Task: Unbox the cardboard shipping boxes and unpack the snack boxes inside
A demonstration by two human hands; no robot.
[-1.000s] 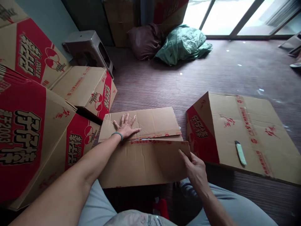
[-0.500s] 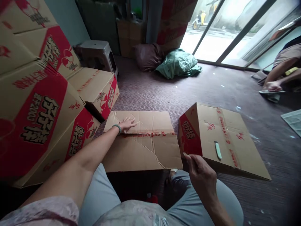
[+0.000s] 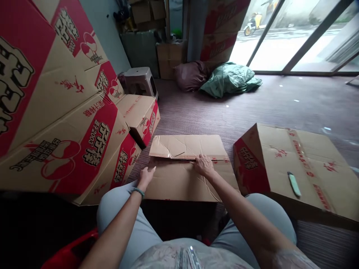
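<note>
Looks over a striped floor (image 3: pixel 185 123) running out beyond the left grip (image 3: pixel 146 177) and the right grip (image 3: pixel 204 165). Has a tall pile of red-printed cartons (image 3: pixel 81 102) to the left of the left grip, and a taped carton (image 3: pixel 280 164) to the right of the right grip. Works at a brown box (image 3: pixel 181 172) directly under the right grip, with a dark slit between far and near flaps. Has a green bag (image 3: pixel 232 80), a maroon bag (image 3: pixel 191 76) and a plastic stool (image 3: pixel 139 79) well beyond both grips. Rests the right grip on the slit with fingers bent; cannot tell whether pinching cardboard. Holds the left grip loosely open at the brown box's left edge; cannot tell whether touching. Has a pale green cutter (image 3: pixel 294 184) on the taped carton, well right of the right grip. Wears a beaded bracelet (image 3: pixel 138 192) just behind the left grip.
</note>
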